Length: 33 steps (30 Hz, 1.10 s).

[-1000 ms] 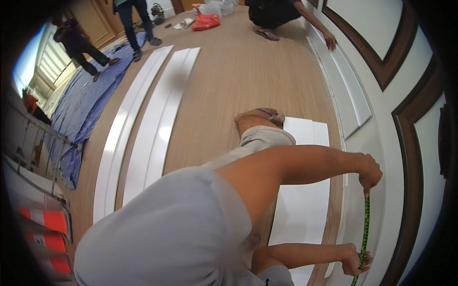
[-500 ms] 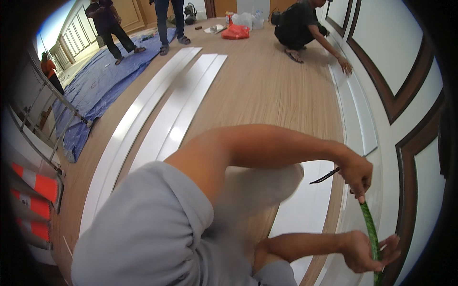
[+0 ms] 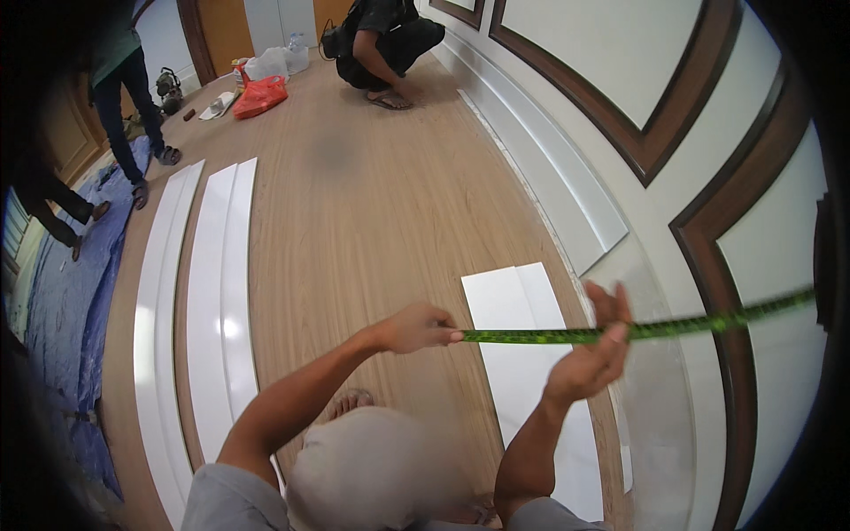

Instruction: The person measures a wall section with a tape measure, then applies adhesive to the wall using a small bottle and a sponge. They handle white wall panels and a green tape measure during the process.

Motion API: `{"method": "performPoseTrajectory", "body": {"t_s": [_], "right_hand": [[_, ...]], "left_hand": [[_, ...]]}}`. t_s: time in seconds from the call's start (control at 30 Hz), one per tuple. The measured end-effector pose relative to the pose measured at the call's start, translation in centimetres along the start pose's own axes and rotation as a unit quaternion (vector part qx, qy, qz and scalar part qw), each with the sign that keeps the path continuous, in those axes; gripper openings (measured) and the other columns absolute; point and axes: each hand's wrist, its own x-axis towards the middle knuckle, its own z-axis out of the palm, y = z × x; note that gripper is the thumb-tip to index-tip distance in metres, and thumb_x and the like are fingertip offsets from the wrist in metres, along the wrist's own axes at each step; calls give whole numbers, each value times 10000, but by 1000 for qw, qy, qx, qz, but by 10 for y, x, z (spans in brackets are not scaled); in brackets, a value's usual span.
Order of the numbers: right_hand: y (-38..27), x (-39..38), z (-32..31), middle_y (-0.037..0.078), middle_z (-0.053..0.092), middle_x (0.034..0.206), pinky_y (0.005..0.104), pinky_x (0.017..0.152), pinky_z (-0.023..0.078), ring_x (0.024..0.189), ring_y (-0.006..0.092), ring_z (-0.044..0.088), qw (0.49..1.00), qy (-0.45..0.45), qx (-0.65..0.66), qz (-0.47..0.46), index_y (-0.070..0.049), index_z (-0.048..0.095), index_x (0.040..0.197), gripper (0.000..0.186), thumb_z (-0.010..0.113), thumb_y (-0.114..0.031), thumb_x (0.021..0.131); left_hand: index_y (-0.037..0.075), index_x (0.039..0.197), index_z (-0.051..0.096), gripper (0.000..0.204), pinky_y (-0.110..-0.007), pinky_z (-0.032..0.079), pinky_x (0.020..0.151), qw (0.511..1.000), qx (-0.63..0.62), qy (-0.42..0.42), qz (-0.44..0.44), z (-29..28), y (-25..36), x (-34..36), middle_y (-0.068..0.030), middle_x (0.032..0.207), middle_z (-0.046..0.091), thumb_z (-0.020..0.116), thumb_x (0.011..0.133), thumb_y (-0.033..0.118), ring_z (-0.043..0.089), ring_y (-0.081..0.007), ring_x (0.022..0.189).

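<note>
A green measuring tape (image 3: 531, 337) is stretched sideways in front of me, running out to the right past the wall. My left hand (image 3: 414, 328) pinches its left end between thumb and fingers. Farther along, the tape runs through my right hand (image 3: 595, 354), between the thumb and the blurred, raised fingers. Beneath the tape a white stepped board (image 3: 522, 372) lies on the wooden floor, close to the wall. The tape's case is not visible. My knee (image 3: 363, 460) is below my hands.
More long white boards (image 3: 221, 283) lie to the left. Another white board (image 3: 549, 186) leans along the panelled wall (image 3: 660, 203). A person (image 3: 381, 53) crouches at the back; others stand left by a blue tarp (image 3: 80, 265). A red plastic bag (image 3: 259, 96) sits at the back.
My view has turned right. My hands have moved from the wall's foot to in front of me, and the tape now lies crosswise. The dark thin item at my left hand is no longer visible.
</note>
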Motion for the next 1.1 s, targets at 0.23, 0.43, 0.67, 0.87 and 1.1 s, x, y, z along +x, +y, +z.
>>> {"method": "performPoseTrajectory", "body": {"t_s": [0.23, 0.43, 0.67, 0.87, 1.1], "right_hand": [[28, -29, 97, 188, 719, 1093, 418, 1048, 439, 1119, 252, 632, 947, -227, -8, 227, 108, 589, 1297, 485, 387, -274, 1078], [47, -49, 152, 198, 722, 1080, 393, 976, 506, 1021, 245, 676, 943, -246, -16, 225, 82, 580, 1286, 475, 379, -305, 1097], [82, -56, 207, 200, 738, 1020, 381, 953, 537, 971, 268, 719, 905, -300, 2, 300, 77, 587, 1200, 456, 395, -326, 1107], [94, -75, 238, 181, 743, 1021, 379, 932, 546, 960, 255, 727, 900, -299, 41, 314, 60, 593, 1169, 458, 376, -340, 1111], [106, -91, 257, 163, 754, 957, 345, 857, 563, 890, 213, 726, 890, -354, 12, 289, 62, 602, 1087, 465, 349, -327, 1119]], "left_hand": [[35, 967, 743, 365, -269, 435, 550, 960, -167, 125, -186, -27, -84, -77, -12, 778, 655, 701, 959, 397, 560, -94, 696], [23, 1033, 731, 302, -283, 469, 564, 955, -188, 149, -177, -16, -159, -92, -23, 810, 679, 689, 975, 316, 582, -100, 710], [35, 1214, 655, 278, -268, 442, 523, 905, -314, 202, -203, -19, -167, -115, -37, 790, 671, 659, 985, 192, 562, -92, 623], [40, 1322, 586, 360, -228, 370, 428, 896, -346, 210, -184, -27, -179, -120, -48, 794, 667, 635, 1012, 218, 516, -62, 567], [48, 1333, 576, 370, -246, 401, 481, 874, -366, 231, -222, -37, -196, -129, -33, 782, 645, 644, 1000, 194, 538, -80, 627]]}}
